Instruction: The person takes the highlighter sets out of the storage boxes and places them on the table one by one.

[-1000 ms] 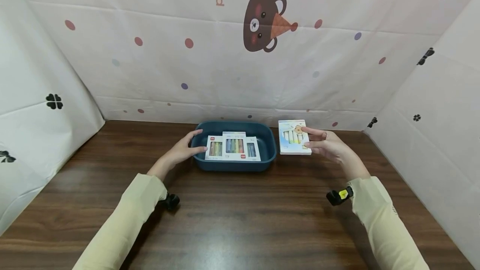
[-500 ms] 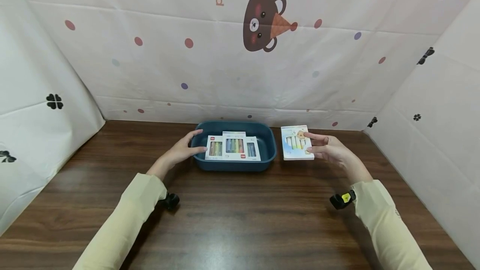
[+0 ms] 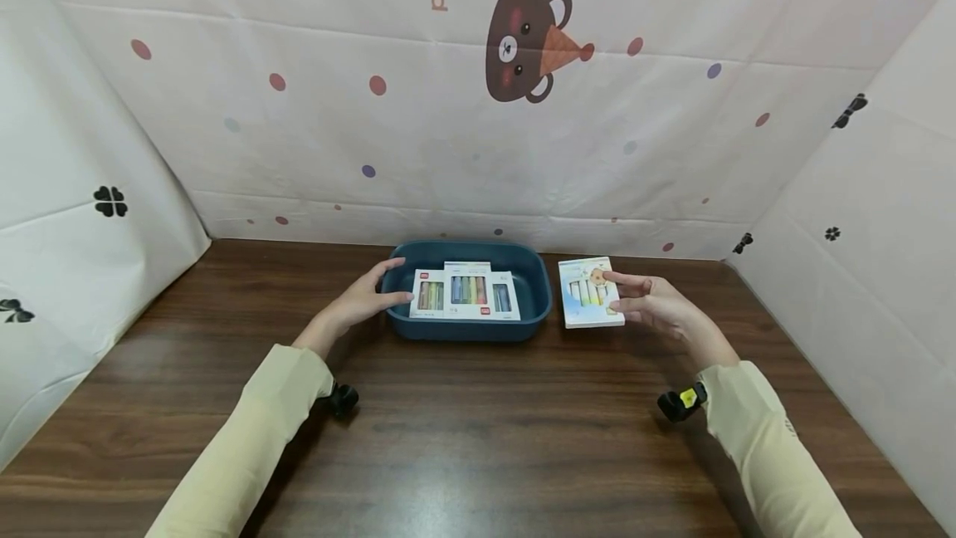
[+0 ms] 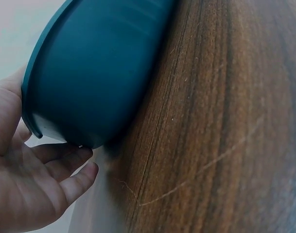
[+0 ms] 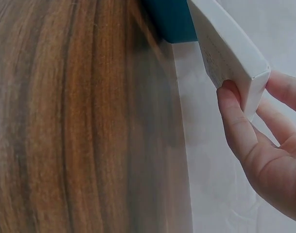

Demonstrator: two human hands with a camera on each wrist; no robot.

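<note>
My left hand [image 3: 362, 301] grips the left end of a dark blue plastic basin [image 3: 470, 332], with the thumb over the rim and fingers against the outer wall [image 4: 89, 82]. Inside the basin lie three white crayon boxes [image 3: 468, 289] with windows showing coloured sticks, the middle one overlapping the outer two. To the right of the basin, my right hand [image 3: 660, 305] pinches another white crayon box [image 3: 590, 293] by its right edge. It has a pale blue front, a bear picture and a window of pale sticks. In the right wrist view this box [image 5: 230, 43] hangs above the tabletop, tilted.
A dark brown wooden table [image 3: 448, 430] spreads under both arms. Behind it stands a white sheet [image 3: 299, 139] with dots and a bear print, and white sheets [image 3: 866, 272] also bound the left and right sides.
The crayon box in my right hand has come down the view, towards me, and shifted very slightly right. My left hand and the basin have stayed in place.
</note>
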